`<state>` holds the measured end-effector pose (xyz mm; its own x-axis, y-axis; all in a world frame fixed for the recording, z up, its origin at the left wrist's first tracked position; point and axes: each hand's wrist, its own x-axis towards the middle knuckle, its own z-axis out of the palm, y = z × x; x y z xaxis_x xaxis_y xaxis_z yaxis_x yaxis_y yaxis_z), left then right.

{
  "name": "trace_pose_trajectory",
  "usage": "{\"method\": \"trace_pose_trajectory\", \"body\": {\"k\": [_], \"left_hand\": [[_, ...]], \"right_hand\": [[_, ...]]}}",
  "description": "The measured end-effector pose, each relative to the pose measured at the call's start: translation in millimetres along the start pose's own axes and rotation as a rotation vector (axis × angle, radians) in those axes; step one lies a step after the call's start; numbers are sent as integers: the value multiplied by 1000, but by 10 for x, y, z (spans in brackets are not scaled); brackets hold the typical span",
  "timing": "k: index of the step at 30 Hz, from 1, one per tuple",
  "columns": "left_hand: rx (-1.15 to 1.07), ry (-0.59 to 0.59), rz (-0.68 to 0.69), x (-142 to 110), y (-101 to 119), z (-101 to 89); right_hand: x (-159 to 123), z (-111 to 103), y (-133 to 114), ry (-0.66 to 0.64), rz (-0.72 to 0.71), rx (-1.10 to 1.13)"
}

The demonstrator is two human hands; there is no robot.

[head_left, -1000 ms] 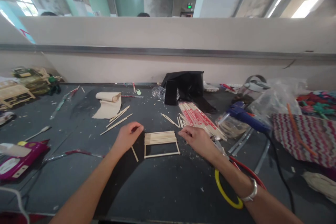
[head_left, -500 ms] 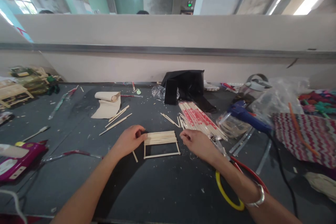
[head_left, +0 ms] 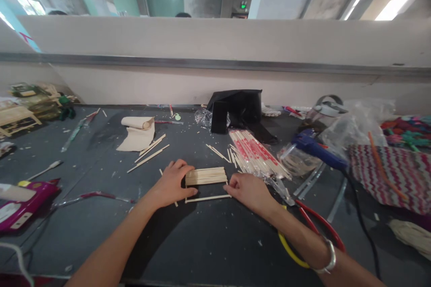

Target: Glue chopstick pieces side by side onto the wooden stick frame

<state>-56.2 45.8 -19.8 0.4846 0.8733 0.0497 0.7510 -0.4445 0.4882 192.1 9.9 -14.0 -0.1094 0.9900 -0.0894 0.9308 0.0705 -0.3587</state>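
A small frame of wooden sticks [head_left: 206, 183] lies flat on the dark table [head_left: 208, 242], its far half filled with sticks laid side by side. My left hand [head_left: 172, 184] rests against its left end, fingers curled round the edge and thumb on the near bar. My right hand [head_left: 248, 192] presses its closed fingers against the right end. Just beyond my right hand lies a bundle of wrapped sticks with red print [head_left: 257, 153].
Loose sticks [head_left: 151, 152] and a paper roll [head_left: 137, 131] lie at the back left. A black bag [head_left: 237, 108] stands behind. A blue glue gun [head_left: 318, 151], plastic bags, striped cloth [head_left: 392, 175], red-and-yellow hoops [head_left: 296, 246] crowd the right. A pink tool [head_left: 20, 202] lies left.
Both hands have closed in on the stick frame from its two sides and now touch its ends. The frame itself has stayed in place.
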Motion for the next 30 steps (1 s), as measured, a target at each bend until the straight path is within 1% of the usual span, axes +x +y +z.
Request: {"method": "trace_pose_trajectory", "body": {"k": [6, 10, 12, 14, 19, 22, 24, 27, 28, 30], "left_hand": [[21, 16, -9, 25, 69, -12], [-56, 46, -78, 9, 62, -36], [-168, 61, -118, -4, 48, -60], [-344, 55, -147, -13, 40, -97], [-957, -31, -238, -19, 75, -174], [-1240, -53, -276, -13, 100, -160], [-1353, -31, -306, -7, 105, -139], [-1428, -14, -307, -9, 114, -124], [-1432, -20, -304, -14, 124, -125], [-1418, -41, -303, -28, 156, -127]], "right_hand": [[7, 41, -10, 40, -1, 7], [3, 37, -24, 107, -15, 35], [-4, 25, -25, 158, -42, 82], [-11, 9, -24, 219, -74, 158], [-19, -19, -15, 409, -148, 275], [-19, -25, -8, 474, -193, 303], [-23, -38, -1, 474, -198, 308], [-43, -92, 15, 473, -199, 326], [-53, -120, 22, 498, -211, 341], [-76, -189, 28, 598, -258, 365]]}}
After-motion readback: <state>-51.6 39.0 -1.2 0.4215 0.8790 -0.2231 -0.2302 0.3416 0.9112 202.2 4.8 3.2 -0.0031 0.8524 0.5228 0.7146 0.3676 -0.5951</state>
